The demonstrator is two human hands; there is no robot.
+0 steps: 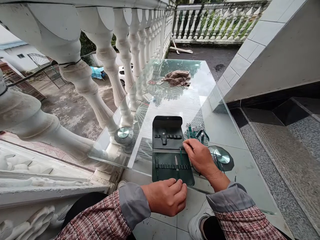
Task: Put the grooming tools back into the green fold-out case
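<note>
A dark green case (167, 173) lies unfolded on the glass table, with elastic loops across both halves. Slim tools sit in its lower half, among them a metal file (176, 161) with a green handle. My left hand (168, 196) is at the case's near edge, fingers curled together by the file's handle end; what they hold is hidden. At the case's right edge, my right hand (199, 156) pinches near the top of a small green tool (180, 154); its fingertips are partly hidden. Just beyond it lies a pile of green and silver clippers (196, 131).
A brown cloth (177, 78) lies toward the far end of the glass table (225, 133). Round metal table supports show at left (123, 133) and right (221, 156). A white balustrade (105, 60) runs along the left; stone steps (282, 150) are at the right.
</note>
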